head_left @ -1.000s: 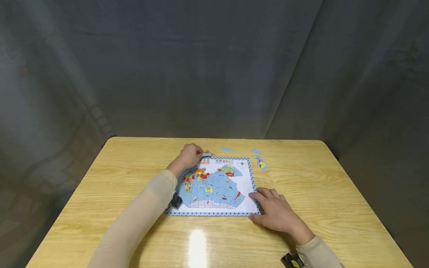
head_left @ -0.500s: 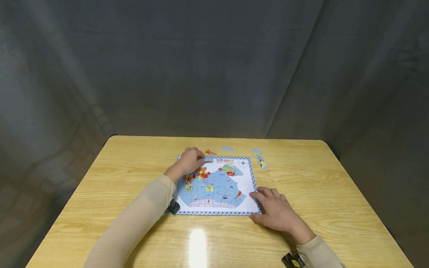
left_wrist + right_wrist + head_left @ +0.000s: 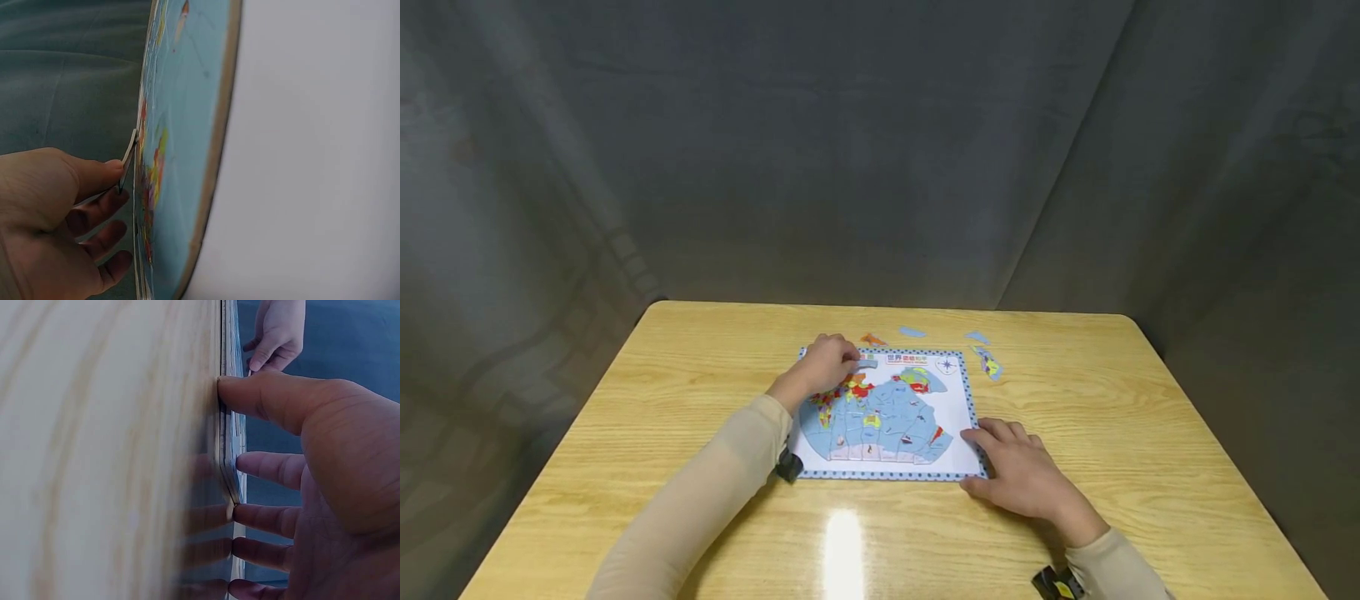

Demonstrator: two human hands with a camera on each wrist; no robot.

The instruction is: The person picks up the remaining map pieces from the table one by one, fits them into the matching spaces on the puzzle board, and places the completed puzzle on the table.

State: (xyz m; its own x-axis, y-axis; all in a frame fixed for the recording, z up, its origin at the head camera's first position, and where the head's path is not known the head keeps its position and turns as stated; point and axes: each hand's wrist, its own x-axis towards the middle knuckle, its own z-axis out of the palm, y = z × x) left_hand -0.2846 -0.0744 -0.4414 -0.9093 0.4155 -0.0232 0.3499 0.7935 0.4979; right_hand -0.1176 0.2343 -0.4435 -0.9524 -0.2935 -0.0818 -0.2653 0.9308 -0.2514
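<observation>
A world-map jigsaw board with a blue dotted border lies on the table, many pieces fitted in its map area. Over its upper left part, my left hand pinches a thin light-blue puzzle piece between thumb and index finger. In the left wrist view the puzzle piece is tilted close to the board's surface, and the other fingers curl loosely. My right hand rests at the board's lower right corner. Its thumb touches the front edge and its extended fingers touch the right side.
Beyond the board's top edge lie an orange puzzle piece and a blue piece. Another small blue piece and a yellow-green piece lie off its upper right corner. A dark curtain hangs behind the wooden table.
My left hand has brought the light-blue piece from beyond the top edge down over the board, uncovering the orange piece. The right hand has stayed at its corner.
</observation>
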